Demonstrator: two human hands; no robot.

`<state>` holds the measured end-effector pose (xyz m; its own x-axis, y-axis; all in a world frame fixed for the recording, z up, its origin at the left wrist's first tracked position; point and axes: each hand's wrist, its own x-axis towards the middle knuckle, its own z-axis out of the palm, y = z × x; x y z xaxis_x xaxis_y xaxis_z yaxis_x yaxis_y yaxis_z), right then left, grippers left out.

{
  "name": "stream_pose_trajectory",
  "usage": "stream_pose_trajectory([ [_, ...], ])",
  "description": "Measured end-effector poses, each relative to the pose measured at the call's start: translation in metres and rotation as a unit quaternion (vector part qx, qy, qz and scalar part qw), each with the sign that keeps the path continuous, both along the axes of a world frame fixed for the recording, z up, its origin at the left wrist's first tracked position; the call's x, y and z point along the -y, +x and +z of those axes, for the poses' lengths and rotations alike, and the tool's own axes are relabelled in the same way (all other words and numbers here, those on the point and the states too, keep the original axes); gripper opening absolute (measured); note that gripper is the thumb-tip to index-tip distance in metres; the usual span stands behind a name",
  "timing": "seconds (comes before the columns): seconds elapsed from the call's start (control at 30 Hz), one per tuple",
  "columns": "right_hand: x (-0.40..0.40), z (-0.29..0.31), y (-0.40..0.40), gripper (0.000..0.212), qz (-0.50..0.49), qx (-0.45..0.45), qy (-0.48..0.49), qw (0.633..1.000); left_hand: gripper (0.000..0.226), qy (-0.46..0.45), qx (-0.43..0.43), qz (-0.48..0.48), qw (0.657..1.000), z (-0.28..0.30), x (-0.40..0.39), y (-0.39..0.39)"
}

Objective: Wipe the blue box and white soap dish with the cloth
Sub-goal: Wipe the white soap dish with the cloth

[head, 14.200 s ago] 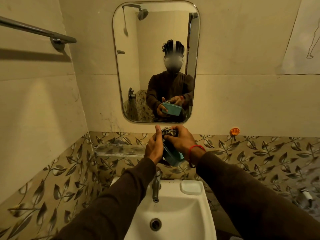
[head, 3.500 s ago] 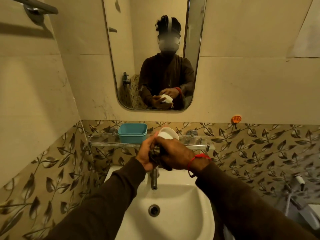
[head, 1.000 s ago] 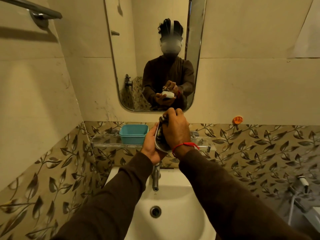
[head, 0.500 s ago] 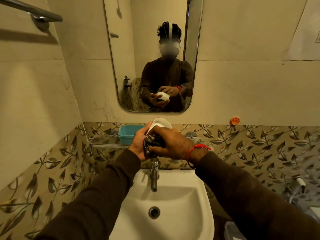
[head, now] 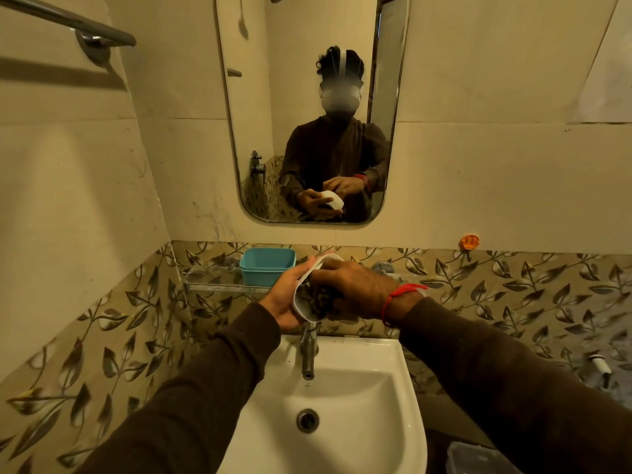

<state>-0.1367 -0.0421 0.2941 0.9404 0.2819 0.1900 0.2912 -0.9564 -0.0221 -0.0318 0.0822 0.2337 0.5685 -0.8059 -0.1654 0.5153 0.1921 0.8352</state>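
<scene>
A smooth, white, oval plastic soap dish (head: 309,282) is held tipped on edge above the white ceramic basin (head: 355,405), its hollow turned toward the right so that the inside can be reached. The left hand (head: 285,299) is curled round the dish from behind, palm against its outer wall, presumably to brace it against the rubbing. A dark, crumpled, soft-looking cloth (head: 319,301) is pressed into the hollow by the right hand (head: 355,289), whose fingers are closed over the wad; a red thread is worn at that wrist. The work is kept over the basin, just above the upright chrome tap (head: 307,350), probably so that anything loosened falls into the bowl. The rectangular teal-blue plastic box (head: 267,266), round-cornered and matt, is left standing on the clear glass wall shelf (head: 219,285) behind the left hand, apart from both hands. The same grip is seen reflected in the rounded wall mirror (head: 307,114).
</scene>
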Motion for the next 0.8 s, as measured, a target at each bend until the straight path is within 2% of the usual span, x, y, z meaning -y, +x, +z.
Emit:
stream_pose_trajectory([
  [0.1,0.011,-0.003,0.003,0.055,-0.025,0.052,-0.033,0.998,0.043,0.012,-0.001,0.008,1.0,-0.003,0.001,-0.003],
  [0.27,0.012,0.004,-0.001,0.046,-0.011,0.139,-0.101,0.985,0.049,0.005,-0.021,0.006,1.0,0.006,0.001,-0.007],
  [0.5,0.015,0.005,0.007,0.065,-0.025,0.229,-0.129,0.965,0.047,0.042,0.001,0.023,0.999,0.015,0.013,0.006],
  [0.6,0.011,0.0,0.01,0.055,-0.092,0.219,-0.105,0.966,0.047,0.048,0.035,0.03,0.998,0.015,0.017,0.008],
  [0.67,0.002,0.002,0.011,0.048,-0.155,0.182,-0.101,0.966,0.047,0.036,0.048,0.046,0.997,0.012,0.02,0.007],
  [0.8,-0.006,0.004,0.011,0.051,-0.224,0.094,-0.055,0.969,0.04,0.025,0.065,0.071,0.995,0.004,0.023,0.002],
])
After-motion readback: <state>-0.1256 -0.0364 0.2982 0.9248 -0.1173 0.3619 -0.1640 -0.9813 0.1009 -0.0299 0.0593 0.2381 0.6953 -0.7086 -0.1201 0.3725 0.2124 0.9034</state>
